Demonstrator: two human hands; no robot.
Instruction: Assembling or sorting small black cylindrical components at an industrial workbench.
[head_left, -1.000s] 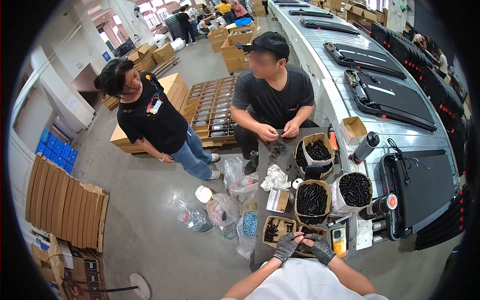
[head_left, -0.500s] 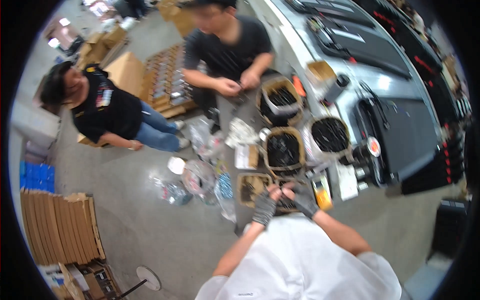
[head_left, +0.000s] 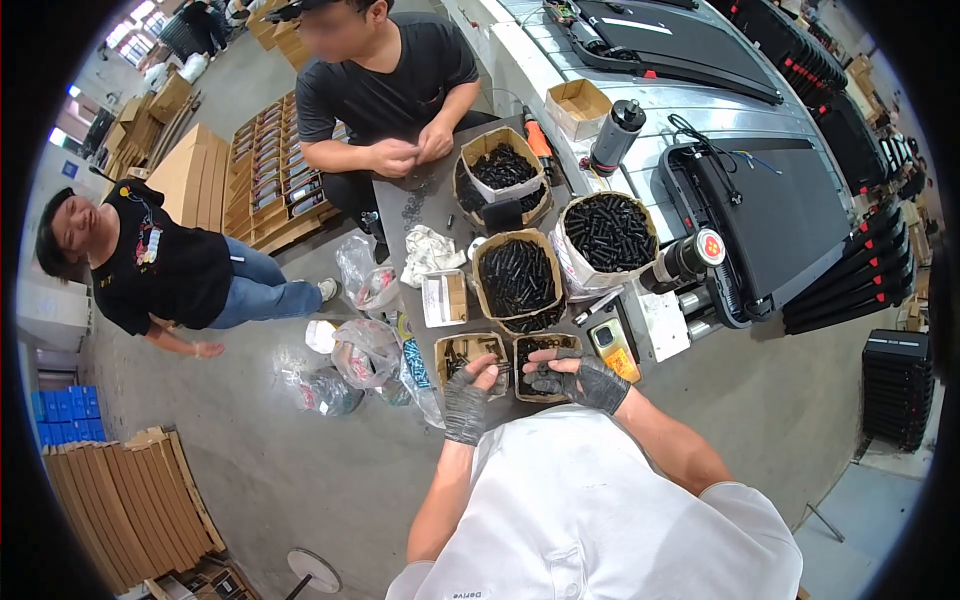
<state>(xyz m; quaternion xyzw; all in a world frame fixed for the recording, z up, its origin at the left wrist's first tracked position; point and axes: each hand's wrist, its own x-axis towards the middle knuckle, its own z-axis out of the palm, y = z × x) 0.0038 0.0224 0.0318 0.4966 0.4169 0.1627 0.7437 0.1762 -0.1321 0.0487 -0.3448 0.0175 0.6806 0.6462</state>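
My left hand (head_left: pixel 468 392), in a dark fingerless glove, hovers at the near edge of a small cardboard box of dark parts (head_left: pixel 461 352), fingers curled as if pinching a small part; what it holds is too small to tell. Over a second small box of black parts (head_left: pixel 540 347) my right hand (head_left: pixel 580 378), also gloved, has its fingers bent into the box. Both boxes sit at the near end of a dark narrow table (head_left: pixel 405 240). Behind them stand larger paper-lined boxes full of black screws (head_left: pixel 515 277) (head_left: pixel 608 232) (head_left: pixel 498 166).
A person in a dark shirt (head_left: pixel 385 75) sits at the table's far end, hands together over small parts. Another person in black (head_left: pixel 160 265) crouches on the floor at left. Plastic bags (head_left: pixel 365 350), a yellow handheld device (head_left: pixel 612 347), a black bottle (head_left: pixel 617 122), treadmills (head_left: pixel 770 200) at right, stacked cardboard (head_left: pixel 110 500).
The view has swung lower and closer over the table. My hands stay together above the two small boxes; the right hand has spread over the right box.
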